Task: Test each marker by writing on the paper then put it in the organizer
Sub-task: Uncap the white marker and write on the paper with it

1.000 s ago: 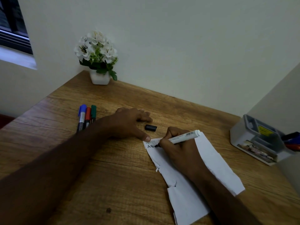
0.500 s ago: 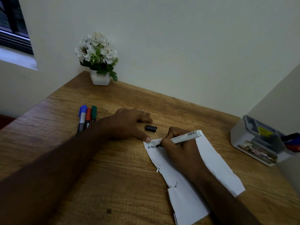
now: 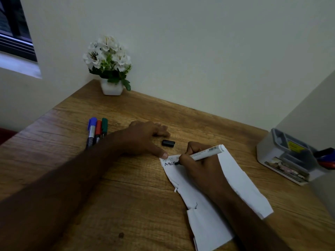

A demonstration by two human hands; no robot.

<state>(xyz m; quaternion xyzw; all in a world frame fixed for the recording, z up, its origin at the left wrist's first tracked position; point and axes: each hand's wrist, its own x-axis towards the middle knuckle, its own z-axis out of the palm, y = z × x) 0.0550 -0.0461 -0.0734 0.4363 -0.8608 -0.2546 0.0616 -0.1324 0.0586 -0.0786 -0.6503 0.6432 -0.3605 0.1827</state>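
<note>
My right hand (image 3: 200,166) grips a white-barrelled black marker (image 3: 208,153), its tip down on the top left of the white paper (image 3: 233,180), where black letters stand below a fainter line. My left hand (image 3: 145,137) lies flat on the table, its thumb pressing the paper's top left corner. The marker's black cap (image 3: 168,143) lies loose between my hands. Three capped markers, blue (image 3: 91,130), red (image 3: 98,128) and green (image 3: 104,125), lie side by side to the left. The grey organizer (image 3: 282,156) stands at the right edge with several markers (image 3: 326,157) in it.
A white pot of white flowers (image 3: 110,69) stands in the far left corner against the wall. Walls close in the wooden table (image 3: 126,205) at the back and on the right. A window is at the upper left.
My right hand has moved the marker tip a little to the right along the line, adding letters. My left hand has stayed where it was.
</note>
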